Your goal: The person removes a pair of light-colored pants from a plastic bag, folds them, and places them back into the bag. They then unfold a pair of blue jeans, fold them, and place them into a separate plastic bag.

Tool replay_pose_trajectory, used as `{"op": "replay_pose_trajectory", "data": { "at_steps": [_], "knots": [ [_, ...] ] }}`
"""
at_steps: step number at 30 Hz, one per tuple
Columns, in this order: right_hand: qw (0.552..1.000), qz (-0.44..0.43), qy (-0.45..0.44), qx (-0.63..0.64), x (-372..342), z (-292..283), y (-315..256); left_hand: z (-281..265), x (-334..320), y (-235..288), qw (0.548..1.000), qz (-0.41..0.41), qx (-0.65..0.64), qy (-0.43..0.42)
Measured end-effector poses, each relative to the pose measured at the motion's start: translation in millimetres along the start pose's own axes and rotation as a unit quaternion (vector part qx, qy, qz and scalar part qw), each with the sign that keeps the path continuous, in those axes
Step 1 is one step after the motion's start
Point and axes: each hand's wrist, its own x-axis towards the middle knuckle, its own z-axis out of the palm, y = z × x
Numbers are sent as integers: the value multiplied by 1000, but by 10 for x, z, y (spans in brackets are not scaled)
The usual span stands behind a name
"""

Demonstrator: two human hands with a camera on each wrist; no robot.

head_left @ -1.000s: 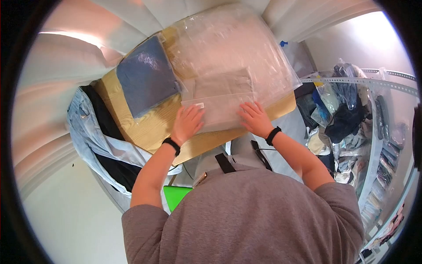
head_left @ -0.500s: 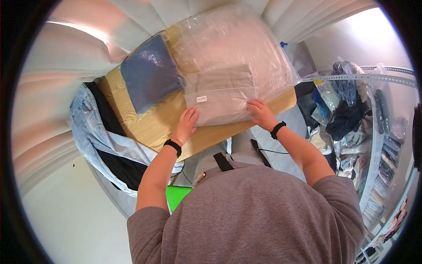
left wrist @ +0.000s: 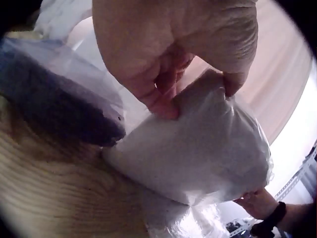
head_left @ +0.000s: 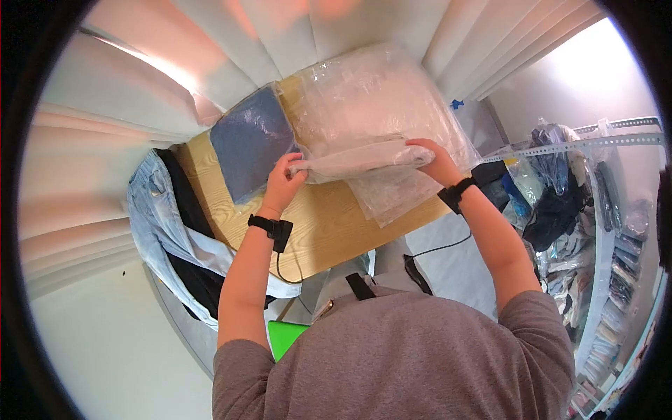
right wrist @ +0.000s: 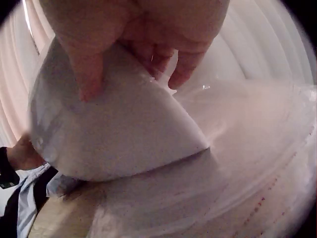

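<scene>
A folded light-grey garment in a clear plastic bag (head_left: 357,162) is held up at a tilt over the wooden table, one hand at either end. My left hand (head_left: 283,180) pinches its left end between thumb and fingers. The right hand (head_left: 435,162) grips the opposite end, its thumb on the near face and its fingers behind in the right wrist view. Close up, the bagged garment (left wrist: 193,148) shows as a smooth pale sheet, its lower edge close over the table. Beside the left hand lies a bagged dark-blue garment (head_left: 248,143).
Large clear plastic bags (head_left: 378,91) lie in a layer across the table's far right. Light-blue jeans (head_left: 150,192) and black cloth hang at the left edge. A metal rack (head_left: 595,140) with bagged clothes stands at right. Cables run from both wrists.
The grey garment lay flat under my open hands, its label showing. Both hands now grip its ends, and it has been raised and tipped up, exposing table and loose plastic below.
</scene>
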Motion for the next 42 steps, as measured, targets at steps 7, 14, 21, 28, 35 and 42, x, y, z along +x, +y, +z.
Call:
{"op": "replay_pose_trajectory", "data": {
  "at_steps": [7,14,21,28,35,42],
  "knots": [
    [997,66,17,33,258,-37,-3,195,-129,-253,997,61,-48,16],
    [998,-17,50,-22,451,-394,-807,-5,-228,252,992,27,-81,89],
    [903,290,-27,315,611,93,-1032,-338,-567,529,941,-10,-336,31],
    [886,234,-164,365,604,860,-972,-683,-1237,-24,930,-68,-322,163],
    [921,234,-134,281,995,1401,-1115,-873,-1230,-399,915,-76,-308,249],
    [932,169,-83,311,2014,1635,-1131,-1377,-375,-441,917,-26,-224,330]
  ]
}}
